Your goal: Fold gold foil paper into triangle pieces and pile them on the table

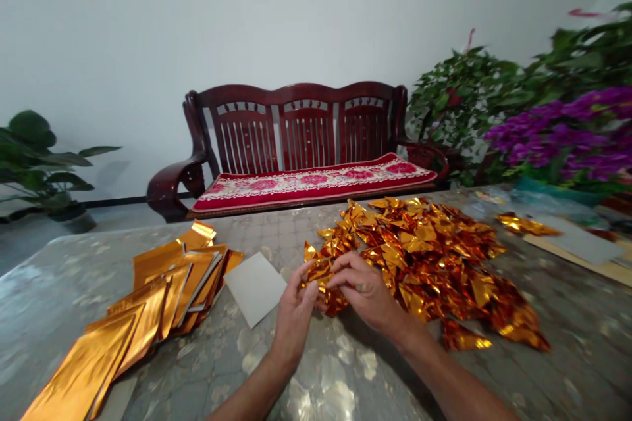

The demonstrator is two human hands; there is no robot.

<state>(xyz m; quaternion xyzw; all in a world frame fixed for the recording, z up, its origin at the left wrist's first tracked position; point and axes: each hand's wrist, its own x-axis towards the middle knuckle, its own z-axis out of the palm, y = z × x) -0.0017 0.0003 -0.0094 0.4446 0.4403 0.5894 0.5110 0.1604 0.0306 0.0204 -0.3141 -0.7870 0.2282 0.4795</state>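
Observation:
My left hand (295, 306) and my right hand (366, 291) meet at the near left edge of a heap of folded gold foil papers (419, 243). Between them is a piece of gold foil paper (322, 271), with the thumb and fingers of both hands closed about it. Its edges blend into the shiny heap behind, and the fingers cover part of it. A fanned stack of flat gold foil sheets (148, 296) lies to the left. A pale square card (255, 289) rests between that stack and my left hand.
A patterned grey table (340, 375) carries everything. Beyond it stands a dark red wooden bench (306, 138) with a red floral cushion (316, 181). Purple flowers (567, 135) and clear plastic are at the right, near a flat board (582, 256). A potted plant (49, 164) stands left.

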